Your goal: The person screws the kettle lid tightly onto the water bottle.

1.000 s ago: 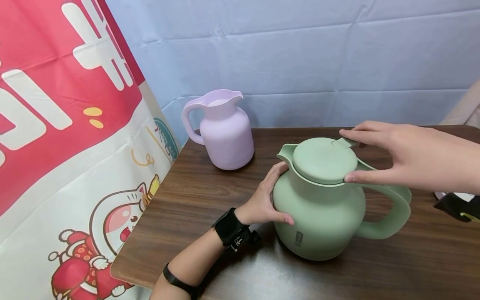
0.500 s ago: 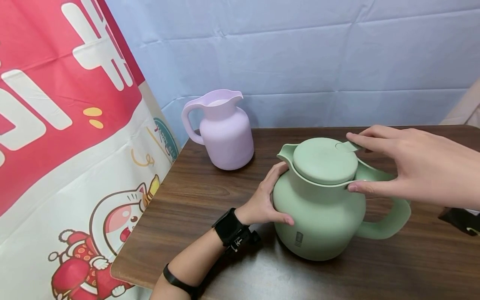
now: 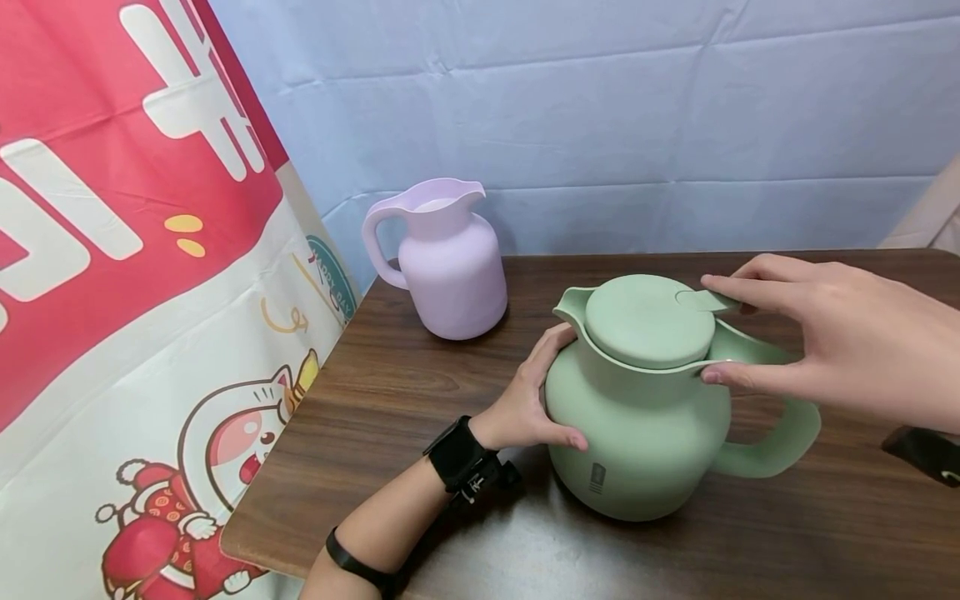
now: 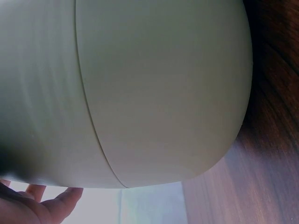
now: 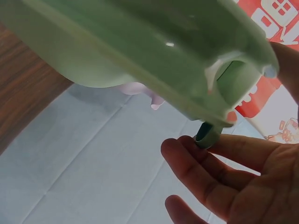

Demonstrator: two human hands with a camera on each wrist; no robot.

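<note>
A green thermos jug [image 3: 637, 442] stands upright on the wooden table in the head view, its spout to the left and handle to the right. My left hand [image 3: 525, 408] grips the left side of its body, thumb in front and fingers reaching round the far side. On top sits a round green lid [image 3: 648, 321] with a short tab [image 3: 711, 301]. My right hand [image 3: 840, 333] holds that tab with its fingers, while the thumb lies at the jug's rim. The right wrist view shows fingertips [image 5: 173, 147] right at the tab's end.
Behind and left stands a lilac jug [image 3: 453, 267] with its mouth uncovered. The brown table [image 3: 382, 392] ends at a pale blue cloth [image 3: 600, 125] behind and a red and white printed cloth [image 3: 67, 275] on the left. A black item [image 3: 922, 454] shows below my right wrist.
My right hand has shifted right and a little nearer, and the lid's tab has swung the same way as the lid turned. My left hand and the jug's body stay put.
</note>
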